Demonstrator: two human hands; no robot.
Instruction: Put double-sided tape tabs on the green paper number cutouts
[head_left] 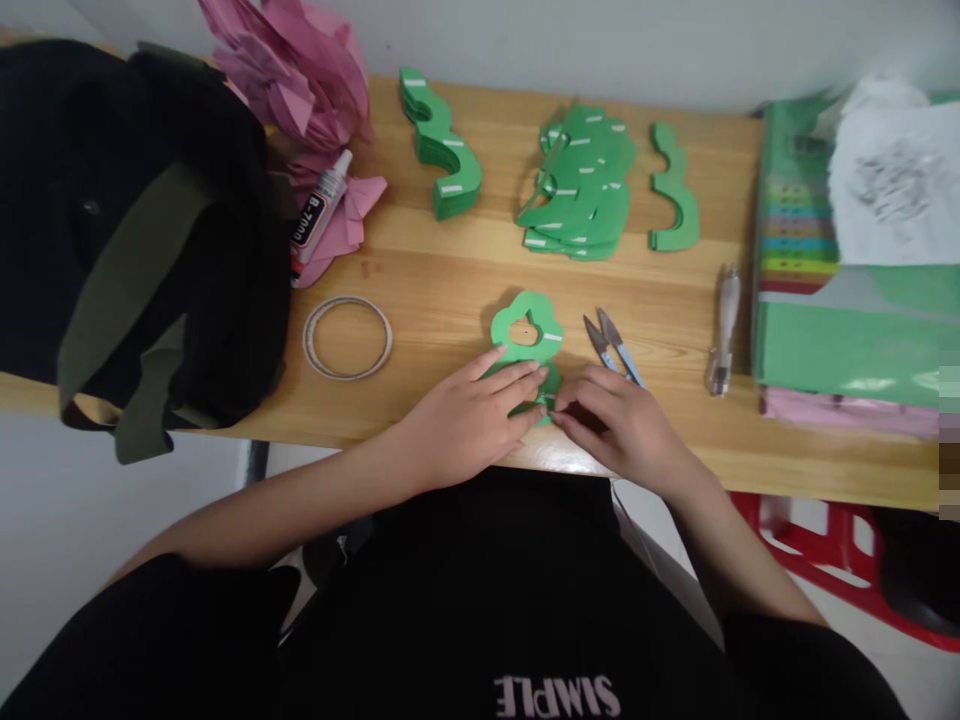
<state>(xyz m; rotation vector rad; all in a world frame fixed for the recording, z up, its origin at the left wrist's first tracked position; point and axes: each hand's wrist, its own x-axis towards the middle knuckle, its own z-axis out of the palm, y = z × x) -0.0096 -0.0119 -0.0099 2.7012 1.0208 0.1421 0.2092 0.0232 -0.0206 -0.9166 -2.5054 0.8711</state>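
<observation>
A green scalloped paper cutout point(534, 304) with open holes lies near the table's front edge, a short white strip on its upper lobe. Across its lower lobe rests my left hand point(480, 415), fingers stretched flat over the paper. My right hand point(611, 415) is at the cutout's lower right edge, thumb and fingertips pinched together there; what sits between them is too small to make out. Just above my right hand lie small thread snips point(616, 345) with blue handles, blades pointing away from me.
Stacked green cutouts with white strips point(450, 160), point(589, 190), point(675, 190) line the back. A tape roll point(347, 338), a glue tube point(321, 212), pink paper point(300, 70) and a dark bag point(150, 230) stand left. A pen point(724, 330) and green packs point(847, 345) are right.
</observation>
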